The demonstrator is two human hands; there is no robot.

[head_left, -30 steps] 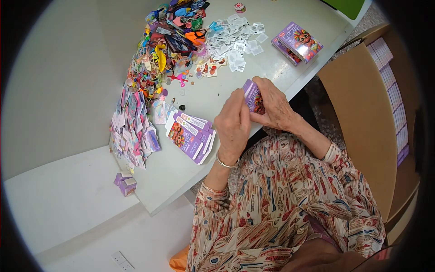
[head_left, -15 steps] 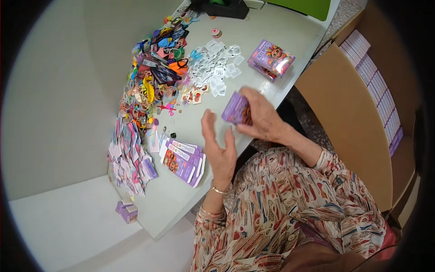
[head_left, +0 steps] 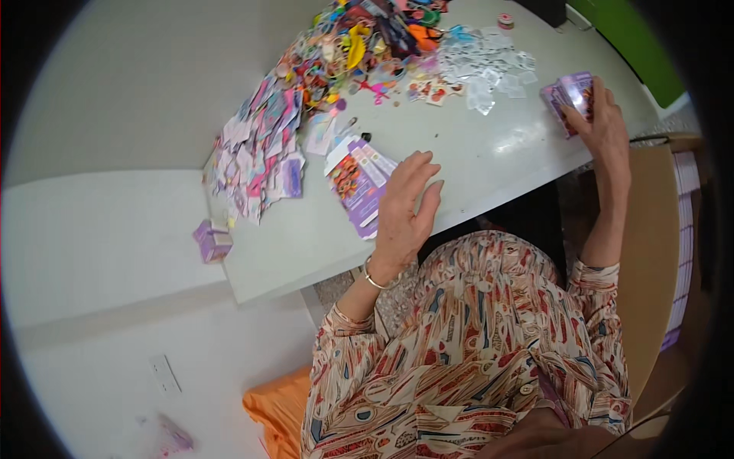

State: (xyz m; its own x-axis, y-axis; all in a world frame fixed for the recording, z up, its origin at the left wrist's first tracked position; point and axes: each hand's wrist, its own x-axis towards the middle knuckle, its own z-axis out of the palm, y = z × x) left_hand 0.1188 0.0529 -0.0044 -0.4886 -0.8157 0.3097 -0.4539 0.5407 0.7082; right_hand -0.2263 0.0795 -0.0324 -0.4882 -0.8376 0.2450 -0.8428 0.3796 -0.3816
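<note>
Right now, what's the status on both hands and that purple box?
Left hand open, empty, near flat purple cartons. Right hand gripping purple box, right side of table. White packets left of box, apart from both hands.

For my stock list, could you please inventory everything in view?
Table: one, pale grey, centre
Printed boxes: count unclear, purple, table's right end
Flat cartons: several, purple, table's near side
Toy pile: uncountable, multicoloured, table's far side
Packets: many, white, right of toys
Card-like pile: uncountable, pastel, left of toys
Round item: one, pink, top
Loose box: likely one, purple, table's left edge
Cardboard box: one, brown, right
Stacked packs: many, white, inside it
Panel: one, green, upper right
Cloth or bag: one, orange, bottom
Shirt: one, multicoloured, bottom
Bracelet: one, silver, left wrist
Left hand: one, open, by cartons
Right hand: one, gripping printed boxes
</note>
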